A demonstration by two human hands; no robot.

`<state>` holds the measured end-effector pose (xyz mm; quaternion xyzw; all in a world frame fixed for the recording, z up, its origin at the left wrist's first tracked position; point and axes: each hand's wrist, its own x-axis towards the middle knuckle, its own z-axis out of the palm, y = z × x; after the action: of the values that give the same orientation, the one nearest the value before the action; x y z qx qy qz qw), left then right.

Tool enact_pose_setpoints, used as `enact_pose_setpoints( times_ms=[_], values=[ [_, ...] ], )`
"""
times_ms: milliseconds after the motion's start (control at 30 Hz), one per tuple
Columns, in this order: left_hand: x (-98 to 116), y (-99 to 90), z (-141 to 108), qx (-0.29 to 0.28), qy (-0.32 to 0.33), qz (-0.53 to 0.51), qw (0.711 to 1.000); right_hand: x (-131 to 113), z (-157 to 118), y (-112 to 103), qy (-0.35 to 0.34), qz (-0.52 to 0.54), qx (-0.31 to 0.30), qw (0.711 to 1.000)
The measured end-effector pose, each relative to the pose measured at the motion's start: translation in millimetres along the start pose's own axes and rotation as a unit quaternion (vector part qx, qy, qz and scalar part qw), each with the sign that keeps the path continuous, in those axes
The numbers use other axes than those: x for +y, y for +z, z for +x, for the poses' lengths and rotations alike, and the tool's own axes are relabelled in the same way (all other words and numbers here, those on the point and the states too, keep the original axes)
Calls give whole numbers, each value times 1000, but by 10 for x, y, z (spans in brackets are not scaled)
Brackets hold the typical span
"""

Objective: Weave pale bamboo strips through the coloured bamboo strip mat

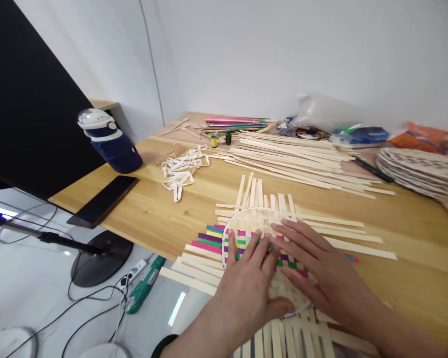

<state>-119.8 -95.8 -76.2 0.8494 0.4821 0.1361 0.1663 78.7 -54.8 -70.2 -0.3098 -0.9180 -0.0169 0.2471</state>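
A woven piece of flat pale strips (283, 293) lies at the table's front edge, with pink, yellow, green and purple strips (209, 239) crossing its middle. On top of it rests a round white-edged ring (242, 211), partly covered by my hands. My left hand (248, 286) is spread over the ring's left and lower part, fingertips on the coloured weave. Flat on the right side lies my right hand (321, 266), its fingers stretched out and nearly meeting the left fingertips. Neither hand grips anything. Loose strip ends stick out on all sides.
Behind the weave lie many pale strips (287, 159) and a coloured bundle (239, 124). White tape (182, 171), yellow thread (214, 141) and dark thread (228, 138) are left of them. A blue tumbler (115, 149) and phone (102, 201) stand left; stacked woven discs (421, 171) right.
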Motion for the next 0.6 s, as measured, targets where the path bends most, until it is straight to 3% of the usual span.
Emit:
enact_pose_setpoints(
  times_ms=[133, 267, 333, 433, 500, 600],
  values=[
    [-18, 27, -4, 8, 3, 2, 1000, 138, 18, 291, 41, -31, -37, 998],
    [-28, 55, 1, 6, 7, 0, 1000, 206, -2, 263, 76, 29, -36, 996],
    [-43, 77, 9, 13, 9, 8, 1000, 253, 21, 147, 136, 65, 4, 989],
    [-80, 122, 24, 36, 30, 29, 998, 350, 52, -8, 223, 68, 112, 966],
    [-103, 152, 27, 52, 48, 46, 996, 400, 47, -49, 241, 55, 152, 957],
    [-123, 182, 17, 71, 64, 61, 994, 423, 14, -27, 230, 44, 163, 958]
  ],
)
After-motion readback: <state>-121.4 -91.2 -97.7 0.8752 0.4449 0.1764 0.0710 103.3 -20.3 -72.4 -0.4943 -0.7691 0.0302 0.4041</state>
